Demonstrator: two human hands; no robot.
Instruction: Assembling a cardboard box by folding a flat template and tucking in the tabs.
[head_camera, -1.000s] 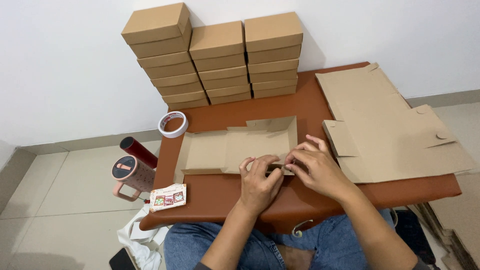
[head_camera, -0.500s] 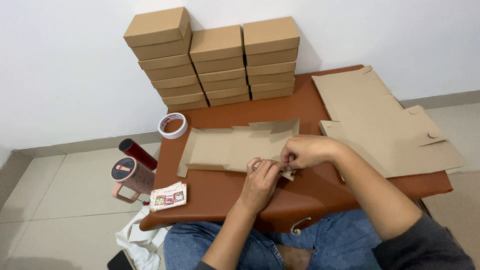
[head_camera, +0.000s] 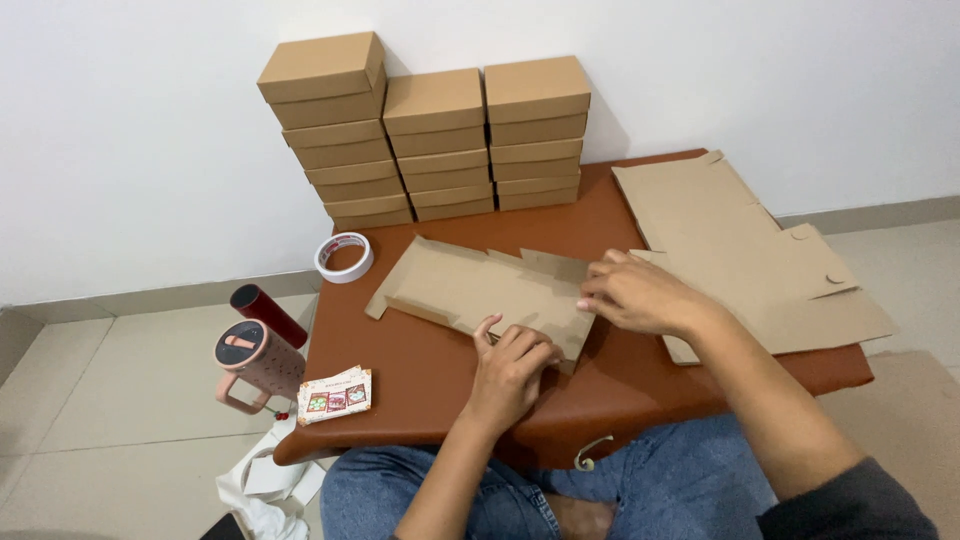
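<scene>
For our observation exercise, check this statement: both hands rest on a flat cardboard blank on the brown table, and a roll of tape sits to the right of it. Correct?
One detail is wrong. The head view shows the roll of tape to the left of the cardboard blank, not the right. Both the left hand and right hand do rest on it, on the brown table.

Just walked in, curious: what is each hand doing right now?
Left hand: fingers curled, pressing the near edge of the flat cardboard box blank; a closed grip cannot be told.
Right hand: fingers on the blank's right end; cannot tell either.
</scene>
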